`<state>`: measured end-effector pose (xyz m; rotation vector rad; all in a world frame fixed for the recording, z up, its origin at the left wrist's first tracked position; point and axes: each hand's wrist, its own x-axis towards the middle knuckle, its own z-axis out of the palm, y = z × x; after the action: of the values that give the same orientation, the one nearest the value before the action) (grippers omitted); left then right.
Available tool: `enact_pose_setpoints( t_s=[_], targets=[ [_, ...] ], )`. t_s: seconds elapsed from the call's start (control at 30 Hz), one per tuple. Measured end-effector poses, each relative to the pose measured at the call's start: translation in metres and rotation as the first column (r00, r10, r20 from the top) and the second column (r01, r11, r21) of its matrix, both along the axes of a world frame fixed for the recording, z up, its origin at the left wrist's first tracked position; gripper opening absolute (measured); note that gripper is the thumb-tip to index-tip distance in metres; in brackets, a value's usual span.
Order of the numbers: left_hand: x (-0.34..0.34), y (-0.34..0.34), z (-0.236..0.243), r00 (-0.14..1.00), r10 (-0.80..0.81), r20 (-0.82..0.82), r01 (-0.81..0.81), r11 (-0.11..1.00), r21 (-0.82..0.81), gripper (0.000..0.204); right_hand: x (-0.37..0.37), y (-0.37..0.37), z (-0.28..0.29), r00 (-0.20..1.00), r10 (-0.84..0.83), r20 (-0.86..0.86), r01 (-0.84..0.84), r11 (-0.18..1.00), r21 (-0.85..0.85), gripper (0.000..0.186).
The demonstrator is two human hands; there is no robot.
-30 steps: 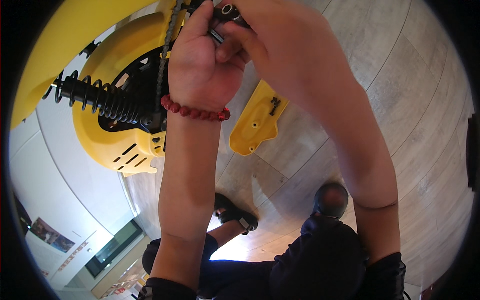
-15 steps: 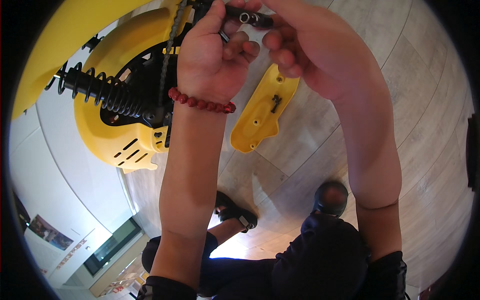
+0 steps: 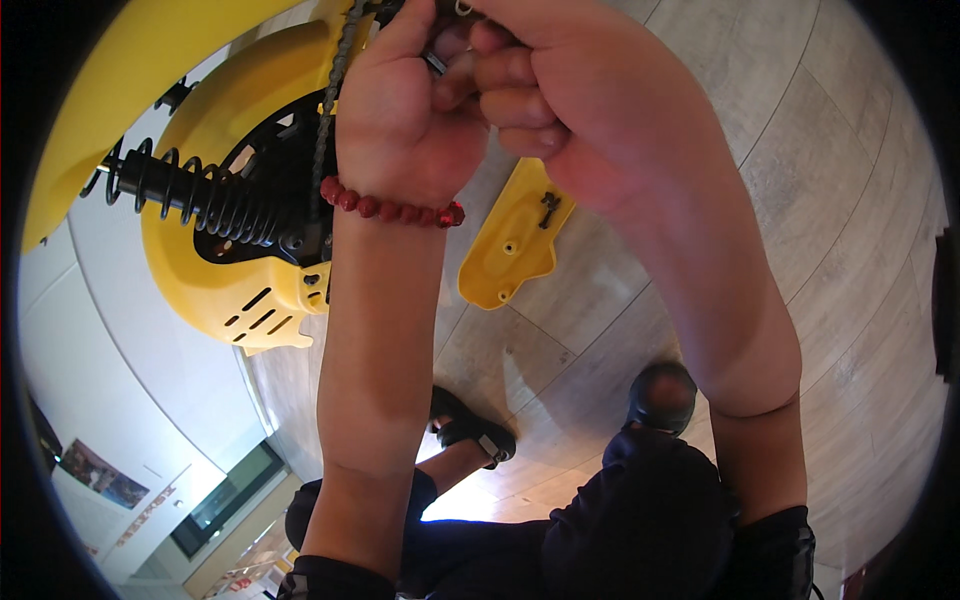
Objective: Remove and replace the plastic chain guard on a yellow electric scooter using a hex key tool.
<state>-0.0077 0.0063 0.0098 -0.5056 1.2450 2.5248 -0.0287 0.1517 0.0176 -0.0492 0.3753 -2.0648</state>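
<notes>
My left hand [image 3: 395, 120], with a red bead bracelet [image 3: 395, 207] at its wrist, is at the top edge, palm turned up and fingers curled. Against it, my right hand [image 3: 555, 95] is closed, its fingers folded in. Between them shows the round socket end of a dark socket wrench [image 3: 463, 7]; the rest is hidden by the hands and the frame edge. A small dark metal piece [image 3: 435, 62] peeks out among my left fingers. Below the hands, a yellow plastic cover [image 3: 490, 255] lies on the floor with several dark screws [image 3: 549, 208] on it.
At left stands a yellow vehicle body [image 3: 170, 250] with a chain [image 3: 327, 120] and a black coil-spring shock absorber [image 3: 205, 192]. A white panel [image 3: 120, 310] is beyond it. Wood-look floor [image 3: 590, 300] spreads beneath, with my sandalled feet [image 3: 470, 425] near the bottom.
Both hands have drawn together and shifted up and left. My right fingers have closed from a looser curl. The socket wrench has moved up and is now mostly out of sight.
</notes>
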Motion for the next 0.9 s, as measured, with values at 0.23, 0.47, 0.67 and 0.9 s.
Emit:
enact_pose_setpoints(
  t_s=[0.23, 0.47, 0.67, 0.9],
  targets=[
    [0.004, 0.035, 0.009, 0.925, 0.380, 0.027, -0.361, 0.898, -0.251, 0.035, 0.012, -0.006, -0.009, 0.331, 0.240, -0.913, 0.746, 0.526, 0.409, 0.024],
    [0.000, -0.014, -0.009, 0.984, -0.089, -0.152, 0.120, 0.970, 0.211, 0.033, 0.006, -0.007, -0.018, -0.126, 0.502, -0.855, 0.921, 0.380, 0.088, 0.022],
    [0.005, -0.001, -0.008, 0.976, 0.216, 0.002, -0.216, 0.976, -0.039, 0.029, 0.020, 0.001, 0.003, 0.595, 0.214, -0.775, 0.644, 0.450, 0.619, 0.040],
    [0.002, -0.003, -0.012, 0.984, 0.174, -0.027, -0.175, 0.979, -0.103, 0.028, -0.009, 0.013, -0.008, 0.959, 0.279, -0.043, -0.193, 0.761, 0.619, 0.046]
  ],
)
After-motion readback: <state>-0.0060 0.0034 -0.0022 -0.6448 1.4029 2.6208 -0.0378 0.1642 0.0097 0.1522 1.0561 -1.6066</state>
